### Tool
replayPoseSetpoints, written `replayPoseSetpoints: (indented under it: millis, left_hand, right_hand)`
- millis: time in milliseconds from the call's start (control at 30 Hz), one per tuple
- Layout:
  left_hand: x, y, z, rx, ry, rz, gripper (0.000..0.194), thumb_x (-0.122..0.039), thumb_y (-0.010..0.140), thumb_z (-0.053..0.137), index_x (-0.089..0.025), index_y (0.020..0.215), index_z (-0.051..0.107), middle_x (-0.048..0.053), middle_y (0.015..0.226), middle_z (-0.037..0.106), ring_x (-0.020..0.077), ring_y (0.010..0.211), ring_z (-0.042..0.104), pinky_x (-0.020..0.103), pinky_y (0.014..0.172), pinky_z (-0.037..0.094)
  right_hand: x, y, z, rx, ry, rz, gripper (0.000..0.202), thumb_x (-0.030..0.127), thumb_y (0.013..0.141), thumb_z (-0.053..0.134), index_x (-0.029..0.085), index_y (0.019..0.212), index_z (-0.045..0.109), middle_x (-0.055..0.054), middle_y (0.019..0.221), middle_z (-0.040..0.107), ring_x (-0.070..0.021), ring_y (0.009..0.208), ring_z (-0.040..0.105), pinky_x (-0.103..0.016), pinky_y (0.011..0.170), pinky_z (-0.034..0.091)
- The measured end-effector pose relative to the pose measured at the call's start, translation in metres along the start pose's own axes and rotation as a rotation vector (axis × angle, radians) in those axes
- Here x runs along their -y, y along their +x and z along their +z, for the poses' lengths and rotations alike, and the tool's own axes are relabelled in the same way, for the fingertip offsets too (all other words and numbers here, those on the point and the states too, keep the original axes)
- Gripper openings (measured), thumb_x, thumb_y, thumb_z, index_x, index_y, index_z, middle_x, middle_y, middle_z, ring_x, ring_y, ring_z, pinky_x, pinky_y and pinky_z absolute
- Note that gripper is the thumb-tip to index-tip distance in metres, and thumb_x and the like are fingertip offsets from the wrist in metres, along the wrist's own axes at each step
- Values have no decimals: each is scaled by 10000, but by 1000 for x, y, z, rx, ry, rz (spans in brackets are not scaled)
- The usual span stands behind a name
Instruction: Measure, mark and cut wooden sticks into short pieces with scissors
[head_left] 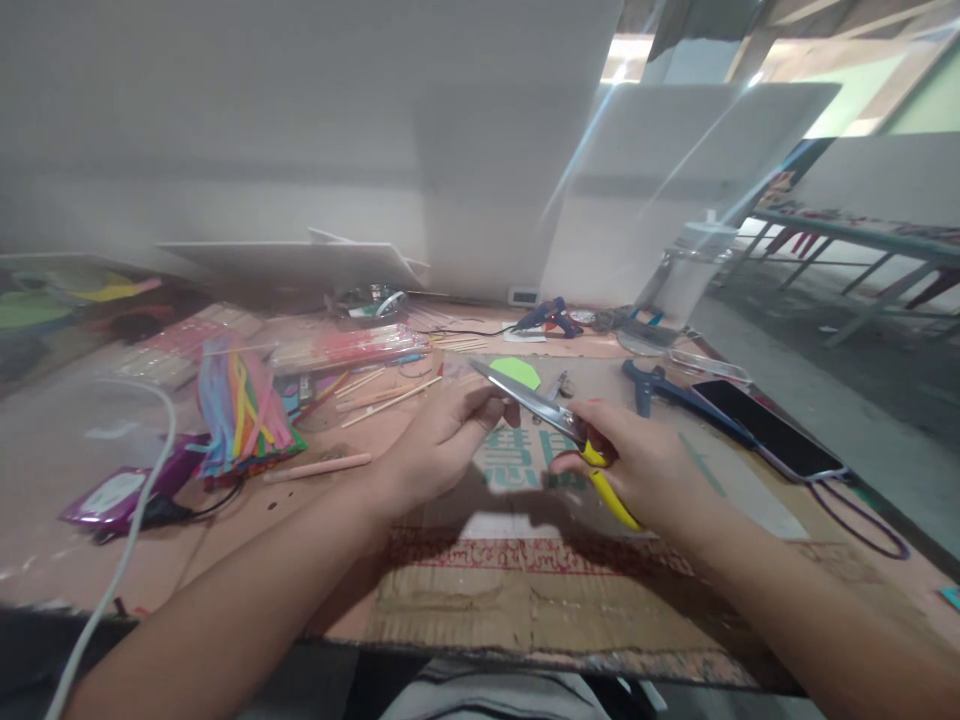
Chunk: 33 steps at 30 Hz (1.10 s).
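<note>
My right hand is closed around the yellow handles of a pair of scissors. The metal blades point up and to the left, and they look nearly closed. My left hand is closed in a pinch, its fingertips right by the blades. What sits between those fingers, if anything, is too small to make out. Just beyond the blades shows a bright green piece of paper with angled corners; whether it is held or lies on the board I cannot tell. Beneath both hands lies a cardboard sheet with green printed characters.
To the left are colourful pipe cleaners, a purple packet, wooden sticks and a white cable. A blue glue gun lies at the back. On the right are a phone, a dark blue tool and a clear container.
</note>
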<state>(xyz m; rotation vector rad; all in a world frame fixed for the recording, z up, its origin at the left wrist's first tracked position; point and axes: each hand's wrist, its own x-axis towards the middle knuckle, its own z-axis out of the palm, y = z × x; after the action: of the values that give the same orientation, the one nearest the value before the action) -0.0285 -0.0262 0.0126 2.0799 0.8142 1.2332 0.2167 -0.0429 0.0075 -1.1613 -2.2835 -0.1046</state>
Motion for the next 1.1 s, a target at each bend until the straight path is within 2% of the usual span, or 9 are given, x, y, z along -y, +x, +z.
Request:
replayPoseSetpoints:
  millis: [133,267,467,733,833,967,1100]
  left_hand:
    - [-3,2,-3,13,19,-14,357,-405,1033,402,-195,870,639,49,918,680,191,914,629,331,869,483]
    - [2,2,-2,17,2,-23,385,-468,1019,417,-208,893,672,49,926,699,206,927,644,344,873,500]
    - [12,2,1,-12,-60,-20,343,-468,991,491,-216,947,721,67,1037,729,247,1040,659,391,914,525]
    - [11,1,2,41,-117,-17,204,-319,979,544,-222,1020,718,58,1119,722,241,1112,647,414,1021,479]
    - [11,1,2,52,-119,-14,196,-311,976,545,-223,1014,716,55,1084,722,242,1080,648,406,994,485]
    - [10,1,2,78,-101,-29,288,-366,1012,472,-204,949,703,56,997,715,218,983,648,362,910,492]
    - [12,0,2,33,-185,-101,302,-428,1018,457,-200,1035,653,52,996,681,189,961,619,320,868,476]
  right_hand:
    - [-4,4,0,-19,61,82,470,596,921,565,185,1142,624,-13,717,605,-181,556,529,-284,525,390]
    - [-4,6,-2,1,57,34,483,593,921,568,164,1141,600,-40,807,615,-187,605,538,-289,545,409]
    - [-2,5,2,25,14,-44,489,607,939,549,167,1150,590,-65,892,638,-216,725,600,-299,607,440]
    - [-3,5,1,14,13,-94,539,651,923,543,162,1139,609,-91,941,650,-243,813,643,-316,680,474]
    - [-2,4,0,32,21,-88,555,678,923,513,165,1100,626,-77,887,651,-232,766,636,-313,663,465]
    - [-2,0,2,67,42,-13,515,677,918,527,198,1059,653,-14,710,616,-185,579,561,-293,562,406]
    - [-6,1,3,11,34,61,482,644,912,573,205,1096,643,-14,733,622,-171,559,527,-281,528,374]
